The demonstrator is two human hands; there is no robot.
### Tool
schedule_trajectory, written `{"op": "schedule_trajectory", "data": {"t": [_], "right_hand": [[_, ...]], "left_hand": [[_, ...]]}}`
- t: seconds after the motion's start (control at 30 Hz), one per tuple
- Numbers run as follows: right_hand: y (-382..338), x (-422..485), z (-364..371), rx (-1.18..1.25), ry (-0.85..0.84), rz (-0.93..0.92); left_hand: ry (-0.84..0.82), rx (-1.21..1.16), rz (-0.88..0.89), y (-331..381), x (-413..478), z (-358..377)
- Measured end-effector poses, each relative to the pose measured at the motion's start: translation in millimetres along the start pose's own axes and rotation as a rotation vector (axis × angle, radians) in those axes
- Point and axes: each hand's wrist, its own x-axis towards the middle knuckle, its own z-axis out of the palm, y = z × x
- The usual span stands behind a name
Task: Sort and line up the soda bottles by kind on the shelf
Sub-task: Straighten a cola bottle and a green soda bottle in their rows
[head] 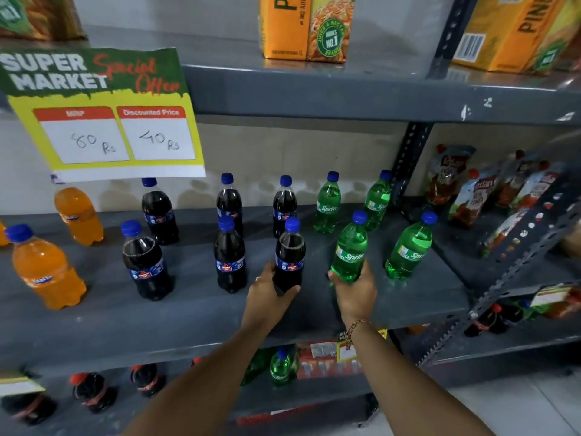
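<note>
Near the middle of the frame, the left hand was wrapped around the bottom of a dark cola bottle, fingers closed on it. Just to its right, the right hand gripped the bottom of a green Sprite bottle the same way. Both bottles stood upright on the grey shelf.

Five more dark cola bottles stood in two rows to the left. Two orange soda bottles stood at the far left. Three more green bottles stood to the right. A yellow price sign hung in the upper left. Orange juice cartons sat on the shelf above.
</note>
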Motion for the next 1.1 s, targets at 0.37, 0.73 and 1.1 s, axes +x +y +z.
{"op": "schedule_trajectory", "data": {"t": [0.37, 0.73, 1.1], "right_hand": [[-27.0, -136.6, 45.3, -0.004, 0.112, -0.312], [-162.6, -280.2, 236.0, 0.171, -0.61, -0.358], [-177.3, -285.5, 303.0, 0.143, -0.576, -0.094]], "left_hand": [[0.122, 0.157, 0.067, -43.1, -80.8, -102.5], [0.804, 0.013, -0.27, -164.9, -89.0, -330.2], [0.568, -0.02, -0.376, -214.3, -60.1, -407.2]]}}
